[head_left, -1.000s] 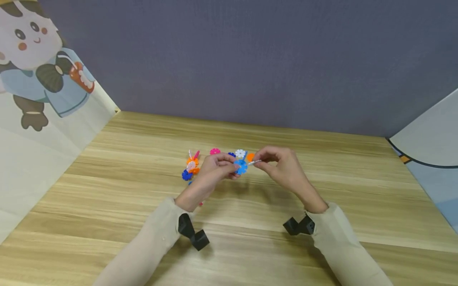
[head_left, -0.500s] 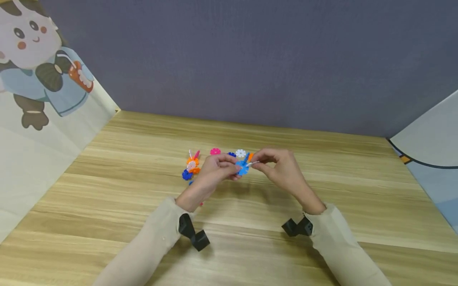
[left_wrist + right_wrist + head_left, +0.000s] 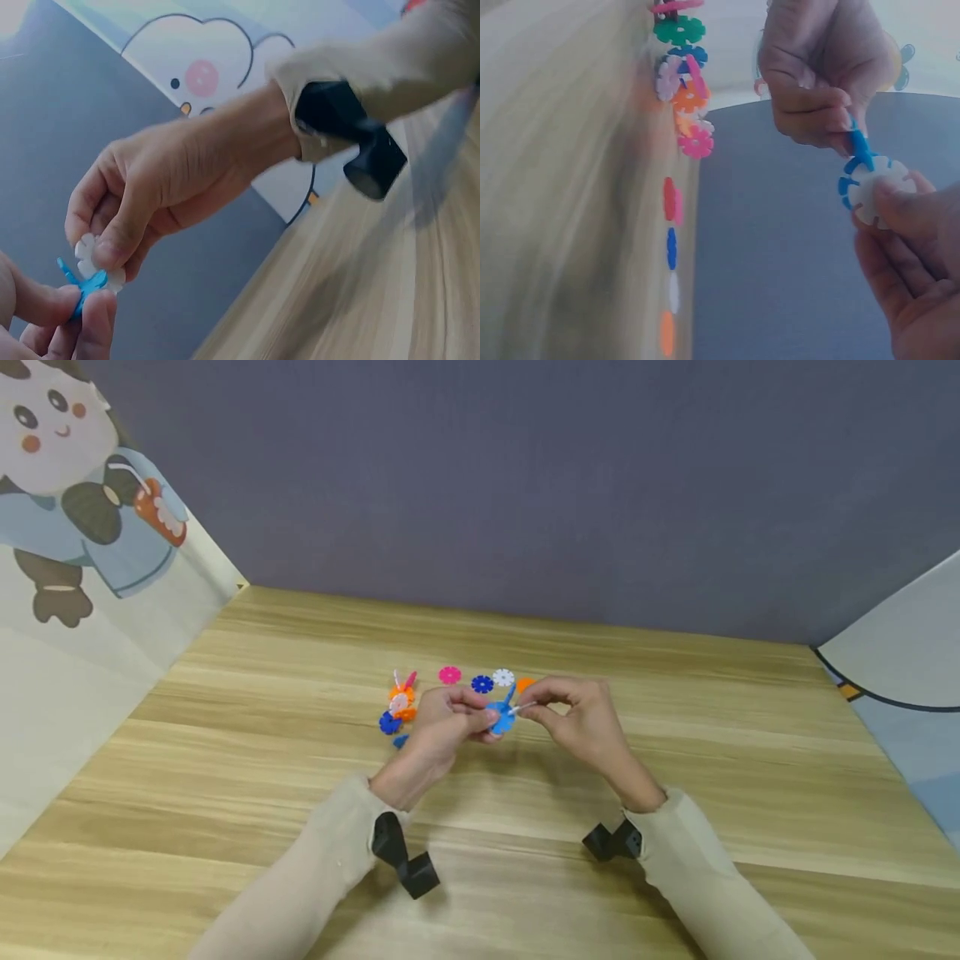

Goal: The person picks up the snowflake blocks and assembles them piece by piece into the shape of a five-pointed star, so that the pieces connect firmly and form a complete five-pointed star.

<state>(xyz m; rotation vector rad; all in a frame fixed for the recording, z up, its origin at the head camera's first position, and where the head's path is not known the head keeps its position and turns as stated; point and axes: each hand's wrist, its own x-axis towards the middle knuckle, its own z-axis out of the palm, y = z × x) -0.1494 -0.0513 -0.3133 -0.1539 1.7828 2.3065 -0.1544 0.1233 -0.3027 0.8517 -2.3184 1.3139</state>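
Note:
Both hands meet above the wooden table in the head view. My left hand point(image 3: 450, 722) pinches a light blue snowflake disc point(image 3: 500, 720) between thumb and fingers, and a second blue disc point(image 3: 511, 693) stands up from it, seen edge-on. My right hand point(image 3: 581, 718) pinches a white snowflake disc point(image 3: 877, 195) by thumb and fingertips. In the right wrist view the white disc overlaps the blue discs point(image 3: 861, 147). From the left wrist view, the white disc's notched edge point(image 3: 87, 251) is right at the blue discs point(image 3: 91, 283).
Behind the hands lie loose snowflake discs in a row: pink point(image 3: 450, 675), dark blue point(image 3: 482, 684), white point(image 3: 503, 677) and orange point(image 3: 527, 684). To the left stands a joined cluster of orange, pink, white and blue discs point(image 3: 402, 700). A grey wall point(image 3: 525, 510) rises behind the table.
My right hand has come slightly left, bringing the white disc from beside the blue discs up against them. The left hand has kept its pinch.

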